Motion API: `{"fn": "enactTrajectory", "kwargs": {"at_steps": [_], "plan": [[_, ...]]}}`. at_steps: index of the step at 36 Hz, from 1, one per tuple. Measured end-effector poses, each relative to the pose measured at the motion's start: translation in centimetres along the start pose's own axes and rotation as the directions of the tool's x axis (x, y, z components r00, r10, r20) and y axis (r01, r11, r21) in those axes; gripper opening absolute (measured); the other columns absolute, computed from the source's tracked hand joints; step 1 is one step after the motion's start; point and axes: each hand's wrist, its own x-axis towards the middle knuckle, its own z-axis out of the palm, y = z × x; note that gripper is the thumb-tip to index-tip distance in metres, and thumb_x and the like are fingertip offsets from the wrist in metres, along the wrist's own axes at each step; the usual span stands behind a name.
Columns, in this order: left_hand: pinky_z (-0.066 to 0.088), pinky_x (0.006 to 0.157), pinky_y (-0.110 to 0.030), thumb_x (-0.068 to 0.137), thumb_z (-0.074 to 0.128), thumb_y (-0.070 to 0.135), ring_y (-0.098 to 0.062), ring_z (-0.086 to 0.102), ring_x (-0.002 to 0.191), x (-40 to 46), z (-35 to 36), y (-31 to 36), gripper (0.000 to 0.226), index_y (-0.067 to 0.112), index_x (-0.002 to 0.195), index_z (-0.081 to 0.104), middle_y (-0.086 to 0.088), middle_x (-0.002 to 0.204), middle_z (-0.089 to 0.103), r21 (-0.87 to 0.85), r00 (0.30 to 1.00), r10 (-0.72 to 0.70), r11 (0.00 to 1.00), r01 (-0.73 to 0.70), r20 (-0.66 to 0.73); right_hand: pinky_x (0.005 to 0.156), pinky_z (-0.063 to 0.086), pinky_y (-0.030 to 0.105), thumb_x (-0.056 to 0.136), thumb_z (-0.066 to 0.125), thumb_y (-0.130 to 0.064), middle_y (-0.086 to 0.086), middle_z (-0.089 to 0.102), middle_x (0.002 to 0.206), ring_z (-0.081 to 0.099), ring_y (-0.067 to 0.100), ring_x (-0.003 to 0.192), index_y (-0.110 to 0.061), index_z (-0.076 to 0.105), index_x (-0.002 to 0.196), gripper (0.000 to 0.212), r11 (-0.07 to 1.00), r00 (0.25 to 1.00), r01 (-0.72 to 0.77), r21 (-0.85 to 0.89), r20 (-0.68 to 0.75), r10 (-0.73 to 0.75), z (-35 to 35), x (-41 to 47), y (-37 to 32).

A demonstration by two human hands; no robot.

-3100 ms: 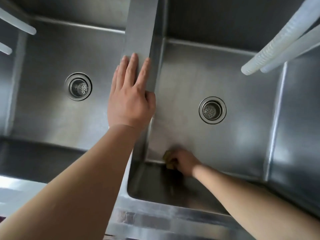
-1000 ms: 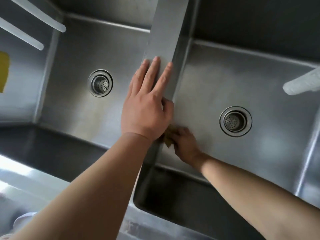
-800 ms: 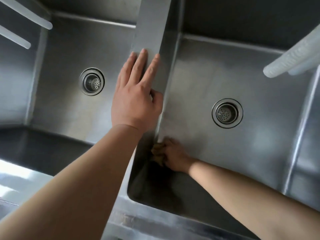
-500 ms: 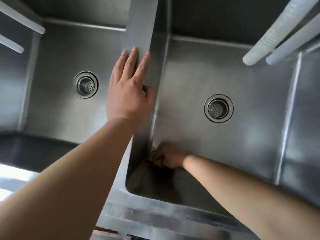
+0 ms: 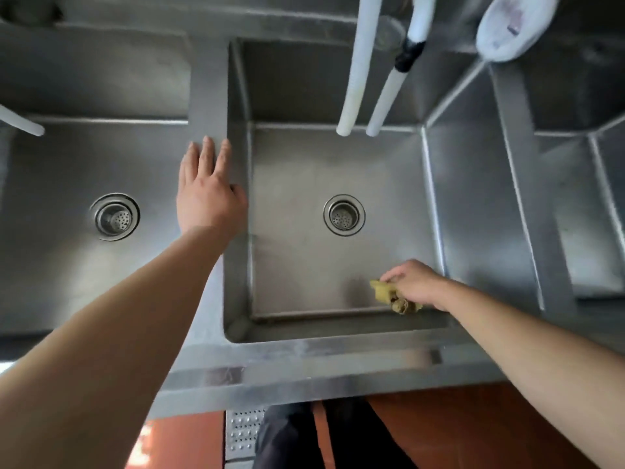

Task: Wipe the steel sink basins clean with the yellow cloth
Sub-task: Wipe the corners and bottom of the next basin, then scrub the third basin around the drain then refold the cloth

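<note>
Head view: I note my left hand (image 5: pixel 207 194) flat, fingers straight, on the steel divider (image 5: pixel 208 106), while my right hand (image 5: pixel 414 284) grips the bunched yellow cloth (image 5: pixel 384 292) on the middle basin (image 5: pixel 304 265) floor, near-right corner.

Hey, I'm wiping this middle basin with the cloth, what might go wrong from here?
1. The cloth is bunched small in the right hand, so corners by the near wall may get missed.
2. Two white hoses hang over the basin; a far reach may bump them.
3. The left hand braces on the divider; it might slip.
</note>
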Motion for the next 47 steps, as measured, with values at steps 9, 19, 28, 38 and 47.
{"fn": "enactTrajectory", "kwargs": {"at_steps": [9, 19, 28, 38, 47], "plan": [[0.005, 0.123, -0.047, 0.081, 0.06, 0.028, -0.038, 0.0, 0.151, -0.1, -3.7, 4.7, 0.092, 0.032, 0.156, 0.006, -0.008, 0.165, 0.005, 0.055, 0.942, -0.189, 0.982, 0.181, 0.277, 0.066, 0.061, 0.04, 0.081, 0.054, 0.018, 0.006, 0.076, 0.09, 0.074, 0.025, 0.081, -0.022, 0.075, 0.092, 0.046, 0.547, 0.949, 0.229, 0.805, -0.31, 0.06, -2.0, -12.3, 2.5], [0.05, 0.083, -0.022, 0.089, 0.068, 0.013, -0.008, 0.066, 0.093, -16.1, -8.9, 17.4, 0.024, 0.022, 0.11, 0.072, 0.001, 0.109, 0.073, -0.766, 0.684, 0.404, 0.524, 0.372, 0.608, 0.085, 0.055, 0.056, 0.088, 0.049, 0.01, 0.021, 0.069, 0.103, 0.069, 0.036, 0.089, -0.012, 0.069, 0.108, 0.036, 0.073, 0.945, 0.326, 0.943, -0.323, -0.042, 1.0, -21.5, 3.7], [0.057, 0.091, -0.041, 0.092, 0.064, 0.001, -0.028, 0.07, 0.1, -22.4, -12.1, 19.4, 0.025, 0.011, 0.114, 0.068, -0.011, 0.112, 0.072, -0.871, 0.795, 0.365, 0.288, 0.398, 0.484, 0.091, 0.053, 0.052, 0.089, 0.05, 0.006, 0.013, 0.071, 0.113, 0.068, 0.03, 0.102, -0.019, 0.073, 0.11, 0.039, 0.139, 0.875, 0.459, 0.878, -0.42, -0.24, 1.2, -25.9, 2.9], [0.058, 0.074, -0.029, 0.091, 0.065, 0.004, -0.02, 0.073, 0.089, -25.8, -12.8, 22.4, 0.026, 0.023, 0.107, 0.074, -0.01, 0.101, 0.076, -0.906, 0.861, 0.309, 0.264, 0.33, 0.403, 0.086, 0.056, 0.046, 0.097, 0.055, -0.021, 0.014, 0.073, 0.109, 0.071, 0.029, 0.094, -0.016, 0.072, 0.112, 0.023, 0.214, 0.859, 0.457, 0.863, -0.367, -0.357, -1.2, -27.3, 6.0], [0.058, 0.071, -0.032, 0.081, 0.069, -0.002, -0.02, 0.07, 0.088, -31.3, -9.7, 33.3, 0.049, 0.027, 0.121, 0.068, -0.013, 0.102, 0.074, -0.906, 0.833, 0.388, 0.315, 0.282, 0.394, 0.072, 0.06, 0.046, 0.086, 0.073, -0.02, 0.008, 0.075, 0.1, 0.072, 0.029, 0.095, -0.018, 0.07, 0.107, 0.021, 0.26, 0.832, 0.543, 0.798, -0.469, -0.297, -6.3, -28.7, 16.3]]}}
